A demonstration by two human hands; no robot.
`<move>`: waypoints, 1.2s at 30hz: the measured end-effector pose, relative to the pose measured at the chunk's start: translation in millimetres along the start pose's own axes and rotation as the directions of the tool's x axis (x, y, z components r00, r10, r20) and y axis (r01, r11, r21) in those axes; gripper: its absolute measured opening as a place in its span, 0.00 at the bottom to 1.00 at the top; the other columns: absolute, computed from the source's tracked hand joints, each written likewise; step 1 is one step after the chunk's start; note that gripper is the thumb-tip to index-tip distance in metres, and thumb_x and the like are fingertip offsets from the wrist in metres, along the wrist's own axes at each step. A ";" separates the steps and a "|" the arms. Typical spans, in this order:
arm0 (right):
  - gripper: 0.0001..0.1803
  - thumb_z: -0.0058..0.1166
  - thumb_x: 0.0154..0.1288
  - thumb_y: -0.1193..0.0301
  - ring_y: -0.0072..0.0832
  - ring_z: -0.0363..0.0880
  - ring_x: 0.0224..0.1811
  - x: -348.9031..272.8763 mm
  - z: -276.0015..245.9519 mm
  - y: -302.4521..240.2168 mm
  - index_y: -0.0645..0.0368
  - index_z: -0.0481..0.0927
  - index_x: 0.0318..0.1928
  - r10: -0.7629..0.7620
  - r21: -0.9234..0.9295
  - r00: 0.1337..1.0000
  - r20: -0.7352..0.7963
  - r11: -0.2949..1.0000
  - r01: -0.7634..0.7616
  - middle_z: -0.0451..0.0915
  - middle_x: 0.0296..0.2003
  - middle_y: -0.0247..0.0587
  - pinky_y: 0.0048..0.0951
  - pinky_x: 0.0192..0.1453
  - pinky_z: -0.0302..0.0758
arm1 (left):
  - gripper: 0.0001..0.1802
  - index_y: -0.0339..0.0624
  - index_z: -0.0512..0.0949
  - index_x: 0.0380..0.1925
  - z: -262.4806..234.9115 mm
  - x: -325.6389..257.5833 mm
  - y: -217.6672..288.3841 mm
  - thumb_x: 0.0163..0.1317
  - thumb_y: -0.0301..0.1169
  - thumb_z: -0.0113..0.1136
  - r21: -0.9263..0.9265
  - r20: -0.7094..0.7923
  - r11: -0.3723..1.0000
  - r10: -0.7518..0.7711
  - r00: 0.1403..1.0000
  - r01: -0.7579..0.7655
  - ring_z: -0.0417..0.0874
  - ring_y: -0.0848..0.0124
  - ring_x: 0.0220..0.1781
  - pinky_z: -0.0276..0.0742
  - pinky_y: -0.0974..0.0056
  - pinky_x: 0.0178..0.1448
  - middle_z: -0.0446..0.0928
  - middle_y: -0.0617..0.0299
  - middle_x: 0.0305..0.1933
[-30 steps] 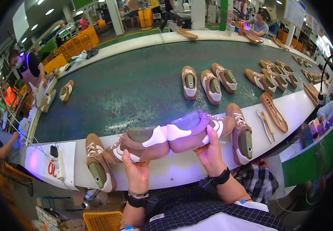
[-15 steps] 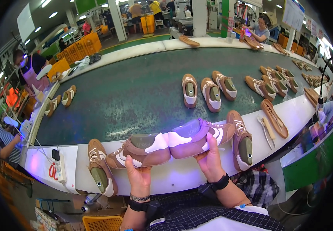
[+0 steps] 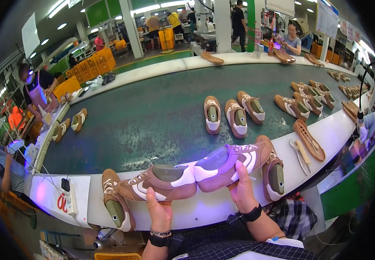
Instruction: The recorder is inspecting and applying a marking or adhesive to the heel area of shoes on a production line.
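Left hand (image 3: pixel 159 212) grips left shoe (image 3: pixel 163 183), right hand (image 3: pixel 243 190) right shoe (image 3: pixel 233 161), heels touching; risk: either slipping onto counter (image 3: pixel 204 212).

Head fisheye, looking down-forward, close over white bench edge (image 3: pixel 204 216), conveyor belt (image 3: pixel 152 121) beyond.

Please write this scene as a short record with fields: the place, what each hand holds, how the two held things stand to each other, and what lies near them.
place: white ledge beside a dark green conveyor belt
left hand: holds a brown shoe, toe to the left
right hand: holds a second brown shoe, toe to the right
relation: heels meet, lit purplish
on ledge: one shoe at left, one at right, a tan sole
on belt: three shoes
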State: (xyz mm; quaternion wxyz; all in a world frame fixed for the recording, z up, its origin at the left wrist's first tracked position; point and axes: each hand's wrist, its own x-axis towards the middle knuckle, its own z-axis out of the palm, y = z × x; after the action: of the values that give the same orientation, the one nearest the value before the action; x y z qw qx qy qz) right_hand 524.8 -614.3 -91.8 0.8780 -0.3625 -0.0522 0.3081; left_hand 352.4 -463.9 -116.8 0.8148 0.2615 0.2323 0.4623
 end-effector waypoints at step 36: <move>0.16 0.51 0.67 0.72 0.39 0.66 0.67 -83.8 -5.1 -44.0 0.64 0.67 0.51 -0.335 -0.636 0.864 0.377 0.585 0.504 0.67 0.64 0.59 0.38 0.70 0.60 | 0.35 0.34 0.71 0.56 -65.5 0.5 53.8 0.59 0.51 0.38 -0.049 0.034 0.974 -0.221 0.975 0.222 0.81 0.51 0.39 0.79 0.53 0.38 0.78 0.40 0.43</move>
State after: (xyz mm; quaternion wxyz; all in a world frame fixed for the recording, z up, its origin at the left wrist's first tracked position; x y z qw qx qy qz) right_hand 481.1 -690.0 -55.1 0.7021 -0.6160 -0.3475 0.0830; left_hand 278.0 -426.1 -131.8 0.8711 0.2191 0.2365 0.3706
